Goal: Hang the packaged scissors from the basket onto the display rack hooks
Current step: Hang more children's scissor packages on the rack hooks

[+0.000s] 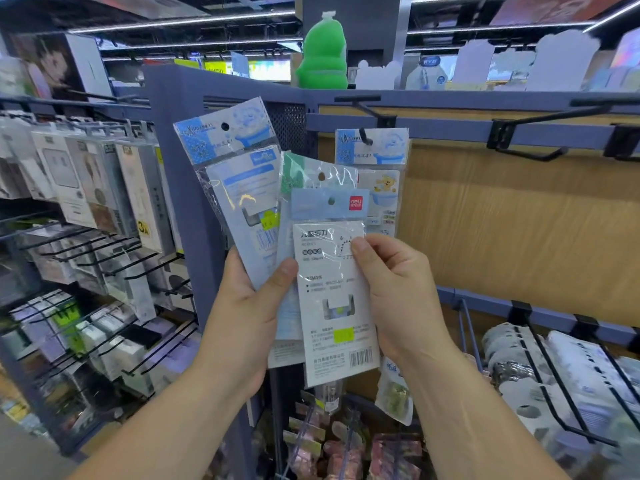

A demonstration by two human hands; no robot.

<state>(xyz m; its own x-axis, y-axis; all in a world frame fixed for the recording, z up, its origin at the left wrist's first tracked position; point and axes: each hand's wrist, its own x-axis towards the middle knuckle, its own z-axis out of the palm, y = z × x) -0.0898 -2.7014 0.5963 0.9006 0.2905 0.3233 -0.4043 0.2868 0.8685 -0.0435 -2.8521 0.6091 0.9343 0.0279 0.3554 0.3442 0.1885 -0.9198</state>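
My left hand (pixel 242 313) grips a fan of packaged scissors: a blue-topped pack (pixel 239 188) leaning left and a green-topped pack (pixel 311 178) behind the front one. My right hand (pixel 394 292) pinches the front white pack (pixel 332 299), which has a red logo and a barcode, by its right edge. Behind them another blue-topped pack (pixel 381 161) hangs on a black hook (pixel 365 138) of the display rack. No basket is in view.
Empty black hooks (pixel 530 140) jut from the blue rail over the wooden back panel (pixel 519 220) at the right. Packed hooks of goods fill the rack at left (pixel 86 188). Lower right hooks hold white packs (pixel 554 368). More goods hang below my hands.
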